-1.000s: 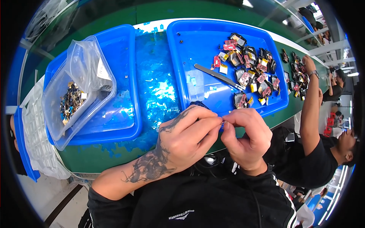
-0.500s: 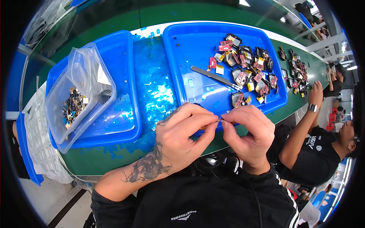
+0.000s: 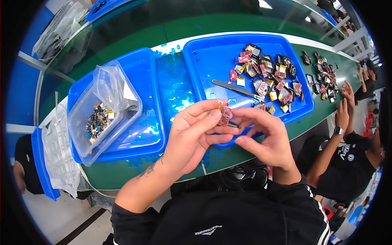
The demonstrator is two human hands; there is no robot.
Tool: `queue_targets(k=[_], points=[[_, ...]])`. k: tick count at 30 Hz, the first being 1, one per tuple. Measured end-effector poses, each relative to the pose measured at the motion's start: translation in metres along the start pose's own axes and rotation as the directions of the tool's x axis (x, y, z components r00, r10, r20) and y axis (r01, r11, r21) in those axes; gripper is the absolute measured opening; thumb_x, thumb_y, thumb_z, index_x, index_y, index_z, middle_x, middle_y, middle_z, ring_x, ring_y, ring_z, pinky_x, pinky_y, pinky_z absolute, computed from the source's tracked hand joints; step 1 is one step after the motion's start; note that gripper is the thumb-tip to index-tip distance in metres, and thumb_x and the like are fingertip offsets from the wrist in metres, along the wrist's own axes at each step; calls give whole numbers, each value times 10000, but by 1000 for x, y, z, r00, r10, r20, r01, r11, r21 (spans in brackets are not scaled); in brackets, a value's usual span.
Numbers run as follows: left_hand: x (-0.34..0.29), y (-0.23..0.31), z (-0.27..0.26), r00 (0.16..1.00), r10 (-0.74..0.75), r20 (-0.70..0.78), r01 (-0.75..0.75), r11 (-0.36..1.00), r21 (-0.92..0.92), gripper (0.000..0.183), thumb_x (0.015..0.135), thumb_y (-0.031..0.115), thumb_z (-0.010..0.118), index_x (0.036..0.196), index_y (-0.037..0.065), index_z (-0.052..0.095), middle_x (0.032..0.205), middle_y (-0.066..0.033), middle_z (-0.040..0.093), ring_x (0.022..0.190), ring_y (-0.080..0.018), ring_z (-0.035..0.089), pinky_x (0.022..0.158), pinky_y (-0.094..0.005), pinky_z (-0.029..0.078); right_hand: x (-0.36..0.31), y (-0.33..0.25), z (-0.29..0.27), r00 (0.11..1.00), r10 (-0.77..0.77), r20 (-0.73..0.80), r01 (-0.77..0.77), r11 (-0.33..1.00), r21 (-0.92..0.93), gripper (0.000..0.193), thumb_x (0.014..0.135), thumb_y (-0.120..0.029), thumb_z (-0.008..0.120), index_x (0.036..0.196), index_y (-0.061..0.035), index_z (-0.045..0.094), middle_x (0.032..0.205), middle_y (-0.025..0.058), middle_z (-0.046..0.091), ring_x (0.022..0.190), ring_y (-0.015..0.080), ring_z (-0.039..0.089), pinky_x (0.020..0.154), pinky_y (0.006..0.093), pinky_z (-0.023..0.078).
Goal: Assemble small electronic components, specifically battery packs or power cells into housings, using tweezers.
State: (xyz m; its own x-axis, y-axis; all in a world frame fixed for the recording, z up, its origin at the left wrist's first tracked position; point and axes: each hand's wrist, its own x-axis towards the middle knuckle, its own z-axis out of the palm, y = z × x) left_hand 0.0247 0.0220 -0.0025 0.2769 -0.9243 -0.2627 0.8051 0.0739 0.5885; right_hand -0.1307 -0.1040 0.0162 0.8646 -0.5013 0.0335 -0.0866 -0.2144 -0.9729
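Note:
My left hand [image 3: 185, 139] holds a small red circuit board [image 3: 225, 116] between thumb and fingers, above the near edge of the right blue tray [image 3: 188, 61]. A dark piece [image 3: 233, 124] shows just beside the board; whether it is joined to it I cannot tell. Close by on the right, my right hand [image 3: 271, 141] has its thumb and forefinger apart, curved toward the board. Nothing shows between them, though its other fingers are partly hidden. Steel tweezers [image 3: 234, 87] lie in the tray, left of a heap of opened black casings [image 3: 267, 63] with red boards and yellow-edged cells.
Left of it, another blue tray [image 3: 160, 126] carries a clear plastic tub [image 3: 136, 112] with small parts and a clear bag. Blue film pieces [image 3: 173, 96] cover the bench between. More opened units [image 3: 324, 75] lie right on the green bench, near a co-worker's hands [image 3: 345, 102].
My hands have parted from a fingertip pinch; the right fingers have spread. My left hand has turned, bringing the red board into sight. The whole view has shifted slightly.

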Motion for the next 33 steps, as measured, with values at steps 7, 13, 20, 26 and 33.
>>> queue_targets(k=[7,13,20,26,33], points=[[-5,10,15,984,69,163,-91,987,133,500,945,97,550,1389,-1,341,1283,-199,504,872,-283,698,626,-292,613,2,6,6,996,-70,-56,70,998,-2,294,841,28,654,1133,34,621,991,115,687,784,116,665,674,235,550],[-6,12,14,946,319,52,-291,773,564,543,919,93,554,1401,-34,339,1288,-227,514,830,-268,698,505,-257,569,4,3,-5,996,16,-89,21,915,402,238,895,13,607,1127,64,602,947,119,685,767,129,673,689,242,569],[-3,-8,8,969,200,146,-242,895,374,370,934,40,581,1279,-57,492,1191,-129,600,997,-169,640,820,-306,570,8,3,-2,999,-11,-44,26,932,363,243,882,4,625,1113,72,595,972,110,667,841,127,657,726,247,555],[-4,-10,8,957,267,110,-286,827,484,305,922,-28,554,1225,-60,550,1173,-140,615,990,-170,653,842,-280,559,17,7,-5,999,20,-29,-9,944,328,235,961,-176,562,1080,16,628,888,36,638,771,81,575,626,221,492],[-7,-13,13,936,338,101,-340,787,514,304,899,-41,585,1203,-45,565,1107,-115,639,977,-154,652,794,-262,563,22,-3,-2,973,223,59,-210,751,627,137,940,-152,597,1005,-35,624,882,3,636,731,34,546,583,188,445]])
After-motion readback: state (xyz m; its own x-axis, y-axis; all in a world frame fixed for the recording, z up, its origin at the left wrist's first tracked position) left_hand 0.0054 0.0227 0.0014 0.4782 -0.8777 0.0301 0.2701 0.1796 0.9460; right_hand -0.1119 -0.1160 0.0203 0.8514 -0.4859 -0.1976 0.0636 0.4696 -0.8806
